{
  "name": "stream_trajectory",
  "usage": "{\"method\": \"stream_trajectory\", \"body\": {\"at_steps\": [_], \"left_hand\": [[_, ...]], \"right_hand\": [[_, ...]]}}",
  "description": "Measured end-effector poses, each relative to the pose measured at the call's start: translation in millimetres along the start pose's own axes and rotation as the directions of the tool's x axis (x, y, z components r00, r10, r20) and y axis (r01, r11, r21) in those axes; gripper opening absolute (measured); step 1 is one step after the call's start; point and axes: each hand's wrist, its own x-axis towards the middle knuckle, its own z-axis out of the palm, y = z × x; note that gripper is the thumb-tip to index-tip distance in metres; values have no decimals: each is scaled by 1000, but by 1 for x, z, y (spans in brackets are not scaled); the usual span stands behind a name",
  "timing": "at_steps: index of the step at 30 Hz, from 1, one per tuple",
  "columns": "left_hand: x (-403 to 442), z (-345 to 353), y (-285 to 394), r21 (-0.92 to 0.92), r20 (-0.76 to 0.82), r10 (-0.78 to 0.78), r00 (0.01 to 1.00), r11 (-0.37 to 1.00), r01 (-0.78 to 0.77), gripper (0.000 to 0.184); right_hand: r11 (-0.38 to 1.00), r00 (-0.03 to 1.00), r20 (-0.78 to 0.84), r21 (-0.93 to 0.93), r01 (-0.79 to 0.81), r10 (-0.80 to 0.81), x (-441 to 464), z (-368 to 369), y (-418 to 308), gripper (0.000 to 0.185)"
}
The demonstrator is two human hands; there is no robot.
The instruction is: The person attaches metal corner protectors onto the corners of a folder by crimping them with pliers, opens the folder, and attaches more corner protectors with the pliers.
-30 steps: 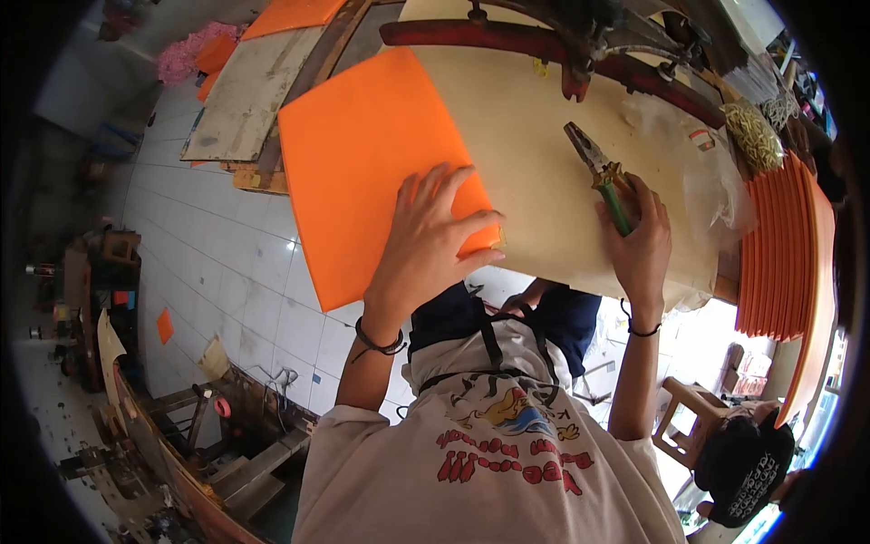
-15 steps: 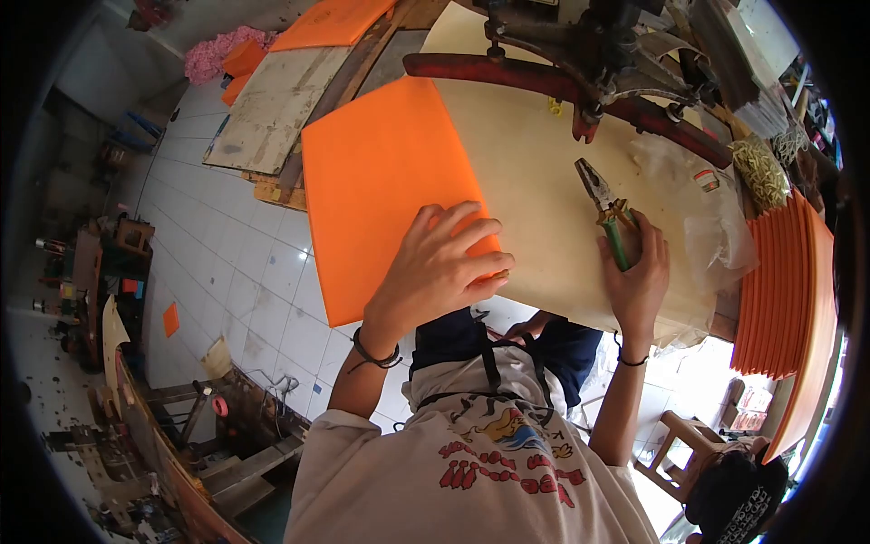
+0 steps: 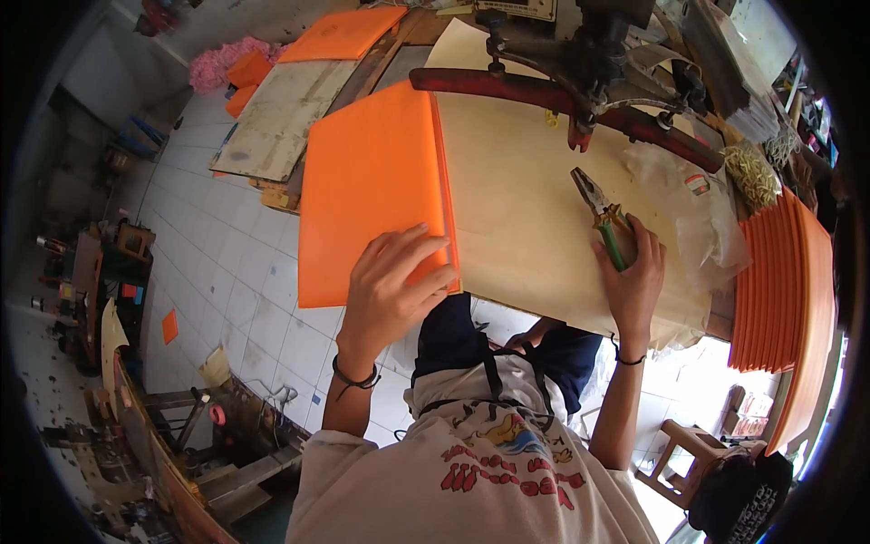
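An orange folded sheet (image 3: 367, 172) lies on the left part of the paper-covered table (image 3: 526, 218), its layered right edge showing. On its lower right corner rests my left hand (image 3: 394, 286), fingers apart and bent, palm down. My right hand (image 3: 634, 272) is wrapped round the green handles of a pair of pliers (image 3: 605, 218), whose jaws point up and to the left. The pliers are over the tan paper, right of the orange sheet.
A red metal bar (image 3: 507, 88) on a dark machine crosses the table's far side. Clear plastic (image 3: 702, 213) lies at right, beside stacked orange sheets (image 3: 770, 281). A board (image 3: 285, 118) is at far left. A person in a black cap (image 3: 743, 494) is at lower right.
The orange sheet has turned slightly and its layered right edge has come into view. My left hand has moved left with it. My right hand still holds the pliers over the tan paper.
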Motion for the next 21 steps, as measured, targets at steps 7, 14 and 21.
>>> {"method": "stream_trajectory", "body": {"at_steps": [7,14,21], "left_hand": [[-39,-21,-22,74,-14,-43,999,996,43,36],[-84,-34,-44,-27,-125,-198,972,980,197,43],[-117,-18,-55,-15,-120,-265,957,964,265,43]], "right_hand": [[998,1000,12,-65,9,-8,-1,-2,-1,63],[988,1000,20,-154,11,-8,-4,4,3,65],[988,998,51,-157,-11,20,-5,9,11,62]]}}
